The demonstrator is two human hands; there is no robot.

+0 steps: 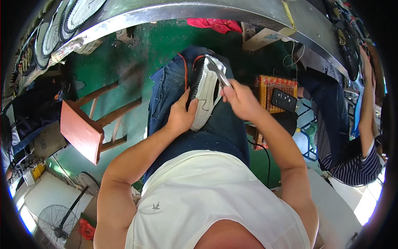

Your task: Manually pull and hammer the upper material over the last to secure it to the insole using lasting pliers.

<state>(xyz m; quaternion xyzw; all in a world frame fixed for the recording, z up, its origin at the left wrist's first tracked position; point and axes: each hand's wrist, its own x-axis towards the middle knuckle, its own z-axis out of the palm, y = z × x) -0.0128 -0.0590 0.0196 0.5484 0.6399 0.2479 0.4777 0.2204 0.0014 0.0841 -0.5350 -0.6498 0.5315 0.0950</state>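
Note:
A shoe (pixel 202 108) lies sole up along my lap, its underside whitish with a dark stitched edge and a loose thread curled on it. My left hand (pixel 182 112) grips its left side, thumb pressed onto the sole. In my right hand (pixel 240 99) is a silver metal tool with a curved head (pixel 219 74); that head reaches over the far end of the shoe. Whether the tool's tip touches the shoe, I cannot tell. An orange-red cord (pixel 185 68) lies over my jeans beside the shoe.
A metal-edged bench (pixel 174 12) curves across the far side, with shoe pieces (pixel 52 35) at its left. A wooden stool (pixel 83 130) stands on the left. On the right, a phone (pixel 283 101) lies on a beaded seat (pixel 265 93); beyond sits a person in a striped shirt (pixel 356 170).

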